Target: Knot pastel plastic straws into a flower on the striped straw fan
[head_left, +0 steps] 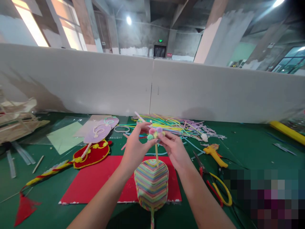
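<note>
Between my fingertips is a cluster of small fuzzy pom-pom balls [156, 132] in pink, purple, green and yellow. My left hand [137, 140] pinches it from the left with thumb and fingers. On the other side, my right hand [172, 147] is closed on it too. A pale thin stick [156, 154] runs down from the cluster to a striped pastel fan [151, 184] with a twisted handle. The fan's face is below my hands, in front of a red board [95, 187]. Whether the stick is fixed to the cluster, I cannot tell.
Loose pipe cleaners [166, 122] are heaped behind my hands. To the left lie a purple fuzzy fan [97, 132], a red fan [83, 160] with a tassel and a pale green sheet [64, 137]. Scissors [222, 190] and a yellow glue gun [215, 155] are at right. A white partition [107, 86] stands behind.
</note>
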`<state>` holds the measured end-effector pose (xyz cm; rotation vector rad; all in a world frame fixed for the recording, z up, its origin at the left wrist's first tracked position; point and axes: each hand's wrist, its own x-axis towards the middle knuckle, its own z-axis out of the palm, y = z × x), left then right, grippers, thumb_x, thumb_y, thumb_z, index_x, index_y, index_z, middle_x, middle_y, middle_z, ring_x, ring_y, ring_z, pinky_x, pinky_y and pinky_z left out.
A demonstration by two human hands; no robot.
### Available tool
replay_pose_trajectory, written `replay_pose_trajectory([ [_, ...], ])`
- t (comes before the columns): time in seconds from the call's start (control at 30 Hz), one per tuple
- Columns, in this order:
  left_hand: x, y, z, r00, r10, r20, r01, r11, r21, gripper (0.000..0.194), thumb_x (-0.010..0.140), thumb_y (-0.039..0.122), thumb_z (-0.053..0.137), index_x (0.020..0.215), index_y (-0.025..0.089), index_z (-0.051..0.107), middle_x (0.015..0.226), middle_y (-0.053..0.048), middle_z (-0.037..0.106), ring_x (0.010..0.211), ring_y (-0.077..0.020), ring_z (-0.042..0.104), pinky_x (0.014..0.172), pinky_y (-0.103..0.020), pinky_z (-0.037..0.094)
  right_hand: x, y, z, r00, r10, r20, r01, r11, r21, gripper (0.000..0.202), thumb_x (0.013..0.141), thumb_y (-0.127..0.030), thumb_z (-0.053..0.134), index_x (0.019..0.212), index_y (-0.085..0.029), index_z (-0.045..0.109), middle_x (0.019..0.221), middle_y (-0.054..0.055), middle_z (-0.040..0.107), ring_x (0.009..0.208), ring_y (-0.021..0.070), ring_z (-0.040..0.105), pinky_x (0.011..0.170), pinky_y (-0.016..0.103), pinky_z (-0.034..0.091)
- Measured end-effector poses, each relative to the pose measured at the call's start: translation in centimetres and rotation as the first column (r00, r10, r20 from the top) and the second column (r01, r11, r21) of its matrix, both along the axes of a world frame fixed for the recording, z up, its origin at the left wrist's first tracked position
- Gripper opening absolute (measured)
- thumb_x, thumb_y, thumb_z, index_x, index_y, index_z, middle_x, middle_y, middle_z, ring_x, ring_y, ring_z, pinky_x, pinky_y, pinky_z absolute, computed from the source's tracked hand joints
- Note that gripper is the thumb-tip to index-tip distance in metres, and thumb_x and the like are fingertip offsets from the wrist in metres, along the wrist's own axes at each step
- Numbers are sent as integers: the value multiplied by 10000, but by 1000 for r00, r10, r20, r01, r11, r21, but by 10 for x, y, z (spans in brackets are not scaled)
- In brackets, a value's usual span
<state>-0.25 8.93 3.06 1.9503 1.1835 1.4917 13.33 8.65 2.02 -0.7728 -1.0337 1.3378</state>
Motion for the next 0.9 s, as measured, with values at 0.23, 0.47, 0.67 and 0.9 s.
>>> replay_pose_trajectory([
  [0.23,-5,1,-1,995,-48,-91,50,999,20,255,774,190,591,1023,207,538,934,-39,625,866,-155,600,652,-259,511,1,0,6,998,-55,-4,54,997,-61,132,658,-318,704,675,-189,685,651,-3,620,649,134,540,673,278,432],
  [0.47,-7,6,0,989,-84,-122,84,996,0,256,762,175,605,1013,194,558,909,-35,651,819,-144,611,650,-250,506,2,-2,5,995,7,-99,-17,995,-100,96,669,-278,704,689,-186,688,675,-16,603,642,96,507,640,229,402],
  [0.67,-11,5,6,969,-186,-163,186,982,-12,262,786,147,563,1045,184,567,955,-53,650,847,-144,605,637,-238,509,7,-1,6,979,63,-192,-104,971,-213,100,649,-271,720,697,-187,696,648,-22,605,639,88,524,654,221,407],
  [0.9,-10,3,5,965,-99,-243,117,991,62,282,776,143,584,1050,205,559,938,-35,651,824,-147,611,738,-295,502,7,-2,9,977,63,-204,-109,968,-225,122,634,-274,731,665,-170,675,628,-26,593,610,79,511,638,216,402],
])
